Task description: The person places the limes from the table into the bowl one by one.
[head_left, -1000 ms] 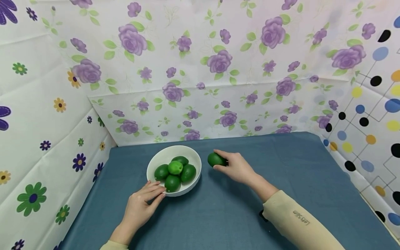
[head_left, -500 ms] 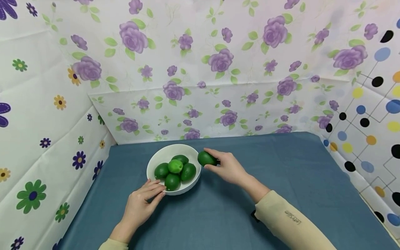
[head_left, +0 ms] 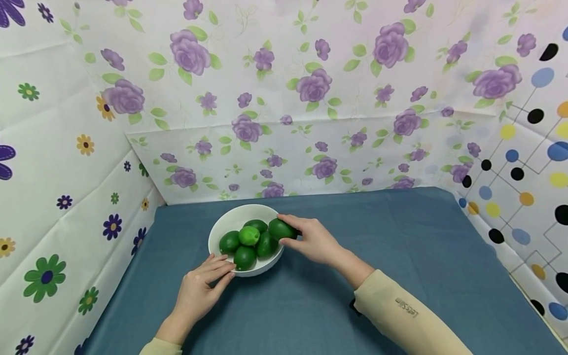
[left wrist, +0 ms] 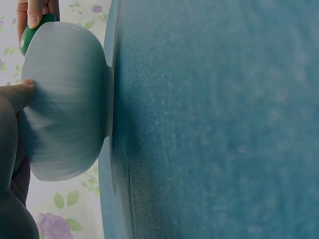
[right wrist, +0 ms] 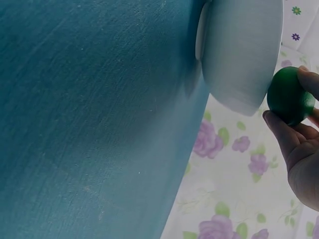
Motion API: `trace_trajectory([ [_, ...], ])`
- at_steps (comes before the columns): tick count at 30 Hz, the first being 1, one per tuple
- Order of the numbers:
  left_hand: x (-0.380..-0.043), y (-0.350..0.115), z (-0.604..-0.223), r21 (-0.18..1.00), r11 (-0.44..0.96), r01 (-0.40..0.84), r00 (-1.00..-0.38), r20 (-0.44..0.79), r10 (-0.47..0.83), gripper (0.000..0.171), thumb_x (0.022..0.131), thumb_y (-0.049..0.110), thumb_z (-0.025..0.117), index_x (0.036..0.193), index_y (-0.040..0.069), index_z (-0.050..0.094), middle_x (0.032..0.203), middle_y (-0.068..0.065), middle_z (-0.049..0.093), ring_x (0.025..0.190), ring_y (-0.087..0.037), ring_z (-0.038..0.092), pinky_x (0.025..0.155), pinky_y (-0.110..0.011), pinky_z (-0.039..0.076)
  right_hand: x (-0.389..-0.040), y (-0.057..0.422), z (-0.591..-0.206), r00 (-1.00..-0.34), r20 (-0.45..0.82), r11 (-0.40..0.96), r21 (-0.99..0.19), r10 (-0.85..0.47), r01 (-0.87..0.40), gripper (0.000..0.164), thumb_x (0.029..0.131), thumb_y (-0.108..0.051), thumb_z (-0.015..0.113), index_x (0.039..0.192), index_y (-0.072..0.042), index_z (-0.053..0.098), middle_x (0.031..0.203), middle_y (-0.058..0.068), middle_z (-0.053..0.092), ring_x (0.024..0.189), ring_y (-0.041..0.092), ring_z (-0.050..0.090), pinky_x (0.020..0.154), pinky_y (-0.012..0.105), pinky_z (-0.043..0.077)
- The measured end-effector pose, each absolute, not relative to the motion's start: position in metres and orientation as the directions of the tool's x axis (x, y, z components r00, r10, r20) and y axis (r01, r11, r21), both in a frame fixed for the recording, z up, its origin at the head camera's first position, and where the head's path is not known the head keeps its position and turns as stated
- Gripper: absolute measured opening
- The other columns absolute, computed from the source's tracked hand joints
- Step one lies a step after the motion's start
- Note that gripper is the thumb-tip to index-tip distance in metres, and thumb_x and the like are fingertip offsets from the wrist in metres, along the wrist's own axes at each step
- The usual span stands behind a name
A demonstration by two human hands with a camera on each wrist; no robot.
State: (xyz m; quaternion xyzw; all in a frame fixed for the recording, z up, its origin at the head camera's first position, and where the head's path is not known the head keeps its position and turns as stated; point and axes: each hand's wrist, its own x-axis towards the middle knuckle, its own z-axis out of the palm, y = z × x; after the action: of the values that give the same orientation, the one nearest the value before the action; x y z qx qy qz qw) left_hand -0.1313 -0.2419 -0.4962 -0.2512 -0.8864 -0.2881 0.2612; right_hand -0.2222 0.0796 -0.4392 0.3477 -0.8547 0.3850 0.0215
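A white bowl (head_left: 224,222) stands on the table with several dark green oval fruits (head_left: 244,258) inside. On top of them sits one smaller, lighter green fruit (head_left: 249,235). My left hand (head_left: 199,288) holds the bowl's near left rim, fingers over the edge and the thumb on the outer wall, as the left wrist view shows. Between thumb and fingers my right hand (head_left: 315,241) grips another dark green oval fruit (right wrist: 289,97). That fruit is over the bowl's right rim, overlapping the fruits inside in the head view; its far end is hidden in the hand.
Blue cloth covers the table (head_left: 399,236). Behind it hangs a white curtain with purple roses (head_left: 312,86). Patterned sheets close off the left side (head_left: 88,197) and the right side (head_left: 528,172).
My right hand has carried the dark green oval fruit leftward, from beside the bowl to over its right rim. The left hand and the bowl have stayed in place.
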Motion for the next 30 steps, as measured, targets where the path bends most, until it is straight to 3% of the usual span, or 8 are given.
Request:
trace_trajectory([
  [10,-0.131,-0.243,-0.497,0.381,0.708,0.595,-0.738,0.608,0.293,0.022,0.086,0.02,0.081,0.107,0.015,0.08,0.108,-0.001,0.075,0.115,-0.02,0.065,0.116,-0.03,0.036,-0.225,0.069,-0.434,-0.73,0.275,0.484,-0.597,-0.625,-0.64,0.065,0.095,-0.037,0.07,0.153,-0.028,0.041,0.151,0.0,0.048,0.132,0.013,0.051,0.098,0.03,0.055],
  [17,-0.131,-0.243,-0.496,0.374,0.708,0.599,-0.733,0.611,0.298,0.022,0.085,0.02,0.081,0.107,0.015,0.08,0.108,-0.001,0.075,0.114,-0.02,0.066,0.116,-0.03,0.036,-0.225,0.056,-0.432,-0.696,0.257,0.485,-0.558,-0.671,-0.674,0.063,0.095,-0.036,0.07,0.151,-0.026,0.044,0.148,-0.003,0.05,0.118,0.011,0.06,0.088,0.027,0.057],
  [23,-0.132,-0.243,-0.495,0.382,0.708,0.594,-0.741,0.603,0.296,0.022,0.086,0.021,0.08,0.108,0.015,0.08,0.109,-0.001,0.075,0.115,-0.021,0.065,0.116,-0.031,0.037,-0.227,0.046,-0.426,-0.667,0.211,0.493,-0.525,-0.714,-0.694,0.063,0.094,-0.036,0.07,0.151,-0.023,0.046,0.147,-0.004,0.05,0.128,0.013,0.054,0.101,0.031,0.053],
  [30,-0.131,-0.243,-0.496,0.382,0.713,0.588,-0.747,0.595,0.297,0.022,0.087,0.022,0.08,0.108,0.015,0.08,0.11,0.0,0.074,0.116,-0.02,0.065,0.116,-0.032,0.037,-0.225,0.043,-0.424,-0.632,0.148,0.499,-0.49,-0.761,-0.715,0.063,0.094,-0.037,0.072,0.15,-0.023,0.048,0.145,-0.002,0.053,0.125,0.011,0.056,0.098,0.03,0.054],
])
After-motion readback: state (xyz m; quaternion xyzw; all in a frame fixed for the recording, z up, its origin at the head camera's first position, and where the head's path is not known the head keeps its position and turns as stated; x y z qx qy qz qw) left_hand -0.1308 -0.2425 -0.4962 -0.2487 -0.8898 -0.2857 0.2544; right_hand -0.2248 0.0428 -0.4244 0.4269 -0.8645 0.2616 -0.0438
